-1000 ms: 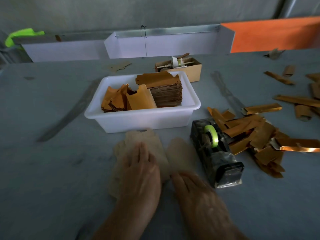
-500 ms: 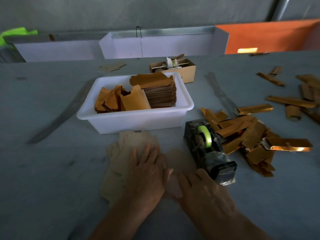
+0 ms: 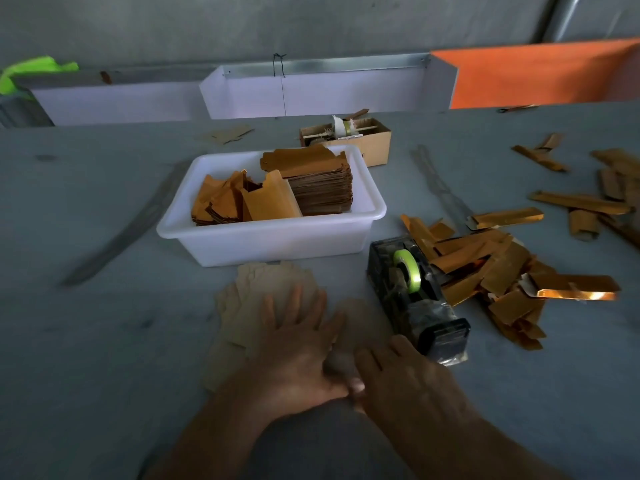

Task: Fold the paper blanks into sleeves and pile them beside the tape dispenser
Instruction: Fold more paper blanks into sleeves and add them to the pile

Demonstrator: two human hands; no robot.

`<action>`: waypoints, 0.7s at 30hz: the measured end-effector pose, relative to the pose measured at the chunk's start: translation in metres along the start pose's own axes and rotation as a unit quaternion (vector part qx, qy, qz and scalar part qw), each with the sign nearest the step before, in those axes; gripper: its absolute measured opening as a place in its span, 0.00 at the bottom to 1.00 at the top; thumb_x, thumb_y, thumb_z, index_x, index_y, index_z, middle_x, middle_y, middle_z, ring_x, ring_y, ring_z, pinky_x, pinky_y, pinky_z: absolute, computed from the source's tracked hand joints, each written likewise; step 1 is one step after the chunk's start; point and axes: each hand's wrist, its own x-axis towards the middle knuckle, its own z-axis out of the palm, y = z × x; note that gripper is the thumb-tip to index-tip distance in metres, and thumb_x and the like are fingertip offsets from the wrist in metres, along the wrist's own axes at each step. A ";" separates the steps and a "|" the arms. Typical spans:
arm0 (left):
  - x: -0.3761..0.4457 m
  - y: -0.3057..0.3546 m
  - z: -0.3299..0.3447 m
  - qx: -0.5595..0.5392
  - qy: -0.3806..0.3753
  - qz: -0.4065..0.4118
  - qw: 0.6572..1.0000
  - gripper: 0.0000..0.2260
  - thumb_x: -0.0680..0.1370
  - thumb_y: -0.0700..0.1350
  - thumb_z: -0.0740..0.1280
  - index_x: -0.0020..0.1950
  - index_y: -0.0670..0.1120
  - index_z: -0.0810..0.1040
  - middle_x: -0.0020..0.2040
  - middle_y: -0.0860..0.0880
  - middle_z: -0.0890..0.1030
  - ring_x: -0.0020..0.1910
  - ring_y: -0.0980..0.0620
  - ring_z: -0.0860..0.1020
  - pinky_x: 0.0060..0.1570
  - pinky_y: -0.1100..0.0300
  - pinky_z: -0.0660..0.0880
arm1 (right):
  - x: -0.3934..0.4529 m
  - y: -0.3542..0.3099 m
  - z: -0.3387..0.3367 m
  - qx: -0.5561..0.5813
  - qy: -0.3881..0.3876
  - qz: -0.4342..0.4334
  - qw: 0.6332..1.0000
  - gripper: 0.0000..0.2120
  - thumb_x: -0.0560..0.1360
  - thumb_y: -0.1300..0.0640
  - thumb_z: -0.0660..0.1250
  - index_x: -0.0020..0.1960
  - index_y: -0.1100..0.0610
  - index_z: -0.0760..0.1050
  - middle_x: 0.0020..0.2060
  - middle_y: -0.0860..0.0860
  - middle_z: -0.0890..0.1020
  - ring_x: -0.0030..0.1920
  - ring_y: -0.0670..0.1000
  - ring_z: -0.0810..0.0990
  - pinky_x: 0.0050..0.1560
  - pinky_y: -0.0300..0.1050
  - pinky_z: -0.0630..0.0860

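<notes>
A paper blank (image 3: 273,306) is pinned flat under the outspread left hand (image 3: 298,344), apparently so its edge can be creased by the flat, ungripping right hand (image 3: 398,375) beside the tape dispenser (image 3: 412,292).

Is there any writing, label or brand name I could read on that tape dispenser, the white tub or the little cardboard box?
None can be read.
Tape dispenser: no legible print; its surface is dark and blurred.
White tub: plain, no label in view.
Cardboard box: no text visible.
Paper blanks: unprinted as far as the picture shows.
</notes>
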 end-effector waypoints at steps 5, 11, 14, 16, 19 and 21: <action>-0.004 -0.006 -0.006 -0.018 -0.030 0.041 0.999 0.41 0.72 0.69 0.62 0.77 0.62 0.42 0.77 0.55 0.33 0.70 0.47 0.23 0.62 0.42 0.21 | 0.002 0.000 -0.003 -0.014 0.015 -0.027 0.999 0.09 0.66 0.57 0.60 0.29 0.53 0.76 0.25 0.48 0.77 0.28 0.49 0.77 0.20 0.34 0.68; -0.011 -0.007 0.003 -0.007 0.015 0.059 0.998 0.41 0.72 0.70 0.59 0.78 0.58 0.44 0.79 0.57 0.41 0.70 0.52 0.24 0.65 0.42 0.23 | -0.003 0.004 0.005 -0.024 0.047 -0.049 0.997 0.12 0.65 0.59 0.56 0.31 0.52 0.76 0.27 0.48 0.77 0.29 0.50 0.77 0.21 0.36 0.71; -0.013 -0.003 0.001 -0.004 0.041 0.063 0.997 0.40 0.72 0.69 0.61 0.78 0.56 0.48 0.79 0.57 0.48 0.75 0.52 0.34 0.69 0.39 0.30 | -0.004 0.004 0.009 -0.026 0.016 -0.050 0.998 0.01 0.64 0.58 0.68 0.36 0.53 0.79 0.31 0.48 0.79 0.32 0.51 0.77 0.23 0.39 0.74; -0.012 0.003 -0.004 0.005 0.055 0.071 0.996 0.39 0.73 0.67 0.63 0.78 0.54 0.52 0.78 0.55 0.55 0.77 0.53 0.43 0.70 0.39 0.35 | -0.005 0.005 0.009 -0.004 0.024 -0.036 0.999 0.11 0.56 0.54 0.78 0.36 0.53 0.79 0.30 0.48 0.78 0.31 0.51 0.77 0.23 0.37 0.73; -0.011 0.011 -0.009 0.034 0.065 0.082 0.994 0.37 0.73 0.63 0.65 0.76 0.52 0.56 0.75 0.53 0.61 0.76 0.55 0.51 0.71 0.41 0.37 | -0.006 0.006 0.004 0.003 0.021 -0.026 0.999 0.16 0.50 0.51 0.80 0.35 0.52 0.80 0.28 0.46 0.78 0.32 0.49 0.78 0.24 0.37 0.72; -0.011 0.013 -0.011 0.042 0.063 0.077 0.994 0.36 0.73 0.62 0.66 0.76 0.51 0.58 0.74 0.52 0.62 0.75 0.53 0.54 0.72 0.43 0.41 | -0.007 0.006 0.002 0.001 0.021 -0.030 0.999 0.18 0.48 0.48 0.80 0.34 0.52 0.80 0.28 0.46 0.78 0.32 0.48 0.78 0.25 0.36 0.71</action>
